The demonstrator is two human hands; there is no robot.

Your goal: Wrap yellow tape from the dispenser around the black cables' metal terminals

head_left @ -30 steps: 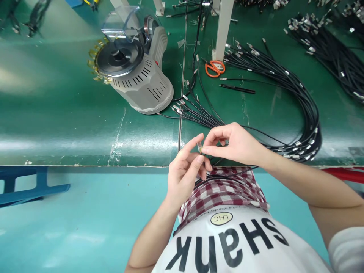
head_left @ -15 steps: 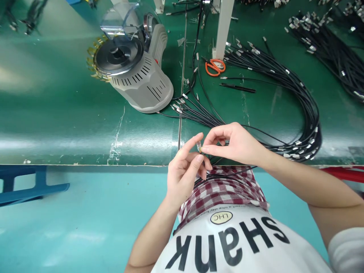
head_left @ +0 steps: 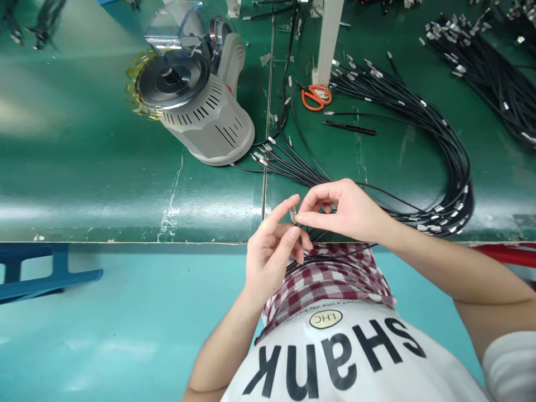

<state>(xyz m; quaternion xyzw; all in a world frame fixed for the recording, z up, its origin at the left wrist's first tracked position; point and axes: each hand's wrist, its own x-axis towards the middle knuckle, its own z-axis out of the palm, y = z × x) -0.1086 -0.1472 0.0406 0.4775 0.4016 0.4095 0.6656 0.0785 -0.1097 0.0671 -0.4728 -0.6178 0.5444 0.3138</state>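
Observation:
At the table's front edge, my left hand (head_left: 274,245) is closed round the end of a black cable, with the thumb against the curled fingers and the forefinger stretched along the tip. A small silvery connector (head_left: 292,212) stands out at that cable end. My right hand (head_left: 335,207) pinches a tiny yellowish piece at the connector's base between thumb and forefinger; it looks like a bit of tape, but is too small to be sure. More black cables (head_left: 335,259) run below the hands across my lap. Just beyond the hands lies a spread of cable ends (head_left: 288,167) with metal tips.
A grey tape dispenser (head_left: 209,120) with yellow tape pieces round its disc stands at left. Orange-handled scissors (head_left: 317,97) and a black pen (head_left: 349,128) lie by a white post (head_left: 329,42). A looped cable bundle (head_left: 454,151) fills the right side; another bundle (head_left: 486,78) lies beyond.
Both hands keep almost the same place and grip. The view has shifted very slightly; nothing else has visibly moved.

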